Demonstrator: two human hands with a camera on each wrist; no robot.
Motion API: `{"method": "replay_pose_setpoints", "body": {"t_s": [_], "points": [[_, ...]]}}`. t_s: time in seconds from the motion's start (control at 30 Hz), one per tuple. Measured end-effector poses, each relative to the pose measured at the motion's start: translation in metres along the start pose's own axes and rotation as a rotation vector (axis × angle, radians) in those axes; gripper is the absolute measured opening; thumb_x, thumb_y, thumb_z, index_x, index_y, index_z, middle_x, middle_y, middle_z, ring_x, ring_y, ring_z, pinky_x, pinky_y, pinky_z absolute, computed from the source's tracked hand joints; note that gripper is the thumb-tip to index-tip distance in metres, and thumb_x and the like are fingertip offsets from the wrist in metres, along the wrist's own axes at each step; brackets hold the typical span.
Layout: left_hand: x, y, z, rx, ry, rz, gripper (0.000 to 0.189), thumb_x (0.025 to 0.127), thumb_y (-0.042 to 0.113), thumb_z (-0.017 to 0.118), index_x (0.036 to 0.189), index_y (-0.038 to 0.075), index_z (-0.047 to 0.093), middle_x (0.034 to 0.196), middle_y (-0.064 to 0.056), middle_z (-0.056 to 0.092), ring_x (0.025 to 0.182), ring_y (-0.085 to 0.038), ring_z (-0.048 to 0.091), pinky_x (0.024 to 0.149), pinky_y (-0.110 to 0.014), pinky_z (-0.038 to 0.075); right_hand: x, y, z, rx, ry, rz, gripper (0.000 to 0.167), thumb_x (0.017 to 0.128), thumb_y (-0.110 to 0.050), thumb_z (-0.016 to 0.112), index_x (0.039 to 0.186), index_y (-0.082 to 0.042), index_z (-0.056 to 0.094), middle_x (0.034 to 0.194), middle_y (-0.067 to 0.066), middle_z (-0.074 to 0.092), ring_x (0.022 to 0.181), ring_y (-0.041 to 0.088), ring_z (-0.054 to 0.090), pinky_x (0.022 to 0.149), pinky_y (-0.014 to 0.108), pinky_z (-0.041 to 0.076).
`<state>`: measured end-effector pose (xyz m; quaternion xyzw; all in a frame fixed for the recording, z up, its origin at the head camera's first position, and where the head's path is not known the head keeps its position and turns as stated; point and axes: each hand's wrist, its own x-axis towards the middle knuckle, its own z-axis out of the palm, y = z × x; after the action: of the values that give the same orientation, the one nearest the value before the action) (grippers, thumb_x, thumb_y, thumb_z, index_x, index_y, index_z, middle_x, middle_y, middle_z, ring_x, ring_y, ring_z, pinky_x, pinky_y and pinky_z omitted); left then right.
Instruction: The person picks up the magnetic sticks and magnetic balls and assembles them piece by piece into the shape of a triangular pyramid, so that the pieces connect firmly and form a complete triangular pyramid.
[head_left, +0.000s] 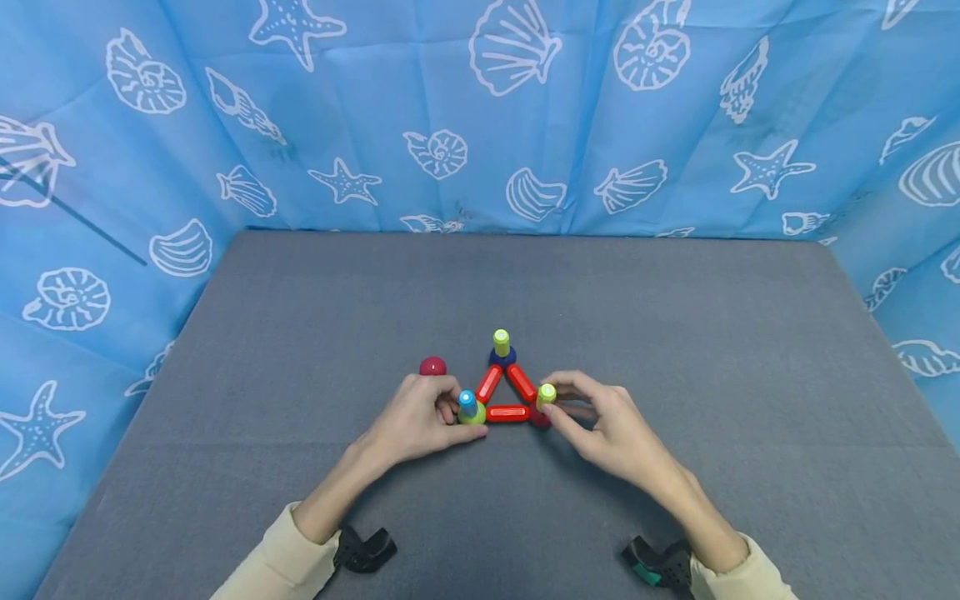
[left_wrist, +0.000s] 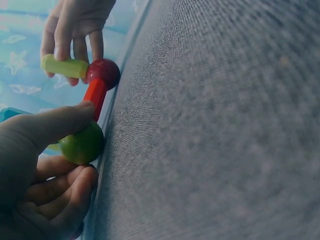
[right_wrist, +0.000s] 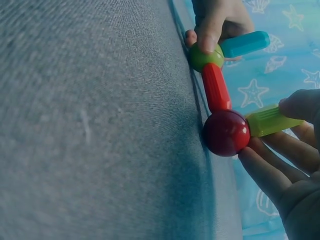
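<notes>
On the table lies a triangle of three red rods [head_left: 507,413] joined by balls at its corners. My left hand [head_left: 420,419] holds the green ball [left_wrist: 82,145] at the near left corner between thumb and fingers. A blue rod [right_wrist: 246,44] stands up from that ball. At the near right corner, my right hand [head_left: 618,427] pinches the upright yellow-green rod [right_wrist: 272,121] set on a dark red ball [right_wrist: 226,133]; its lower fingertips lie right at the ball. The far corner is a navy ball [head_left: 503,360] bearing another yellow-green rod [head_left: 501,342].
A loose crimson ball [head_left: 432,366] sits just beyond the left hand, partly hidden by it. Grey cloth covers the table [head_left: 675,317]. A blue curtain [head_left: 480,117] with white shell prints hangs along the back and sides.
</notes>
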<state>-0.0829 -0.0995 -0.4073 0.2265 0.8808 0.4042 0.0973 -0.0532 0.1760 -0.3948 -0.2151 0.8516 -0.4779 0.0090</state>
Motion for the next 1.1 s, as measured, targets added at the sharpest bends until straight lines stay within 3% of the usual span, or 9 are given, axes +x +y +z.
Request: {"method": "replay_pose_setpoints", "body": {"t_s": [0.13, 0.27, 0.47, 0.67, 0.83, 1.1], "points": [[-0.003, -0.002, -0.004, 0.000, 0.010, 0.037, 0.033, 0.076, 0.028, 0.092, 0.094, 0.010, 0.071, 0.081, 0.003, 0.069, 0.062, -0.003, 0.059, 0.061, -0.018, 0.055, 0.000, 0.000, 0.000, 0.011, -0.001, 0.012, 0.028, 0.093, -0.002, 0.072, 0.120, -0.002, 0.066, 0.116, 0.011, 0.075, 0.105, 0.022, 0.074, 0.089, 0.029, 0.061], [-0.008, -0.006, -0.013, -0.012, 0.056, 0.121, 0.038, 0.076, 0.025, 0.092, 0.108, 0.011, 0.076, 0.090, 0.004, 0.073, 0.074, -0.005, 0.066, 0.071, -0.020, 0.058, -0.001, 0.001, 0.002, 0.028, 0.004, 0.027, 0.032, 0.091, -0.005, 0.076, 0.122, -0.003, 0.068, 0.116, 0.010, 0.075, 0.107, 0.022, 0.074, 0.088, 0.028, 0.061], [-0.008, -0.007, -0.013, -0.015, 0.073, 0.222, 0.031, 0.078, 0.020, 0.090, 0.105, 0.013, 0.079, 0.091, 0.004, 0.077, 0.080, -0.006, 0.069, 0.077, -0.023, 0.059, -0.002, 0.003, 0.005, -0.050, 0.040, 0.006, 0.033, 0.083, -0.004, 0.083, 0.116, -0.004, 0.074, 0.110, 0.008, 0.078, 0.101, 0.021, 0.076, 0.084, 0.032, 0.062], [-0.005, -0.006, -0.005, -0.001, 0.121, 0.231, 0.025, 0.079, 0.020, 0.089, 0.101, 0.012, 0.081, 0.087, 0.005, 0.078, 0.078, -0.001, 0.068, 0.075, -0.023, 0.059, 0.000, 0.002, 0.008, -0.156, 0.075, -0.045, 0.032, 0.083, -0.006, 0.083, 0.114, -0.005, 0.077, 0.106, 0.005, 0.079, 0.097, 0.018, 0.077, 0.080, 0.036, 0.063], [-0.003, -0.004, -0.002, 0.016, 0.129, 0.221, 0.024, 0.081, 0.022, 0.088, 0.102, 0.012, 0.081, 0.085, 0.005, 0.075, 0.076, -0.004, 0.066, 0.072, -0.023, 0.057, 0.001, -0.001, 0.010, -0.221, 0.079, -0.060, 0.033, 0.083, -0.008, 0.084, 0.115, -0.003, 0.077, 0.104, 0.005, 0.079, 0.089, 0.013, 0.074, 0.074, 0.036, 0.062], [-0.002, 0.000, -0.002, 0.037, 0.135, 0.221, 0.024, 0.084, 0.023, 0.086, 0.105, 0.013, 0.081, 0.082, 0.006, 0.071, 0.075, -0.004, 0.061, 0.069, -0.022, 0.054, 0.003, -0.003, 0.011, -0.237, 0.062, -0.041, 0.035, 0.084, -0.010, 0.084, 0.118, -0.002, 0.076, 0.104, 0.005, 0.079, 0.087, 0.012, 0.071, 0.076, 0.038, 0.061]]}}
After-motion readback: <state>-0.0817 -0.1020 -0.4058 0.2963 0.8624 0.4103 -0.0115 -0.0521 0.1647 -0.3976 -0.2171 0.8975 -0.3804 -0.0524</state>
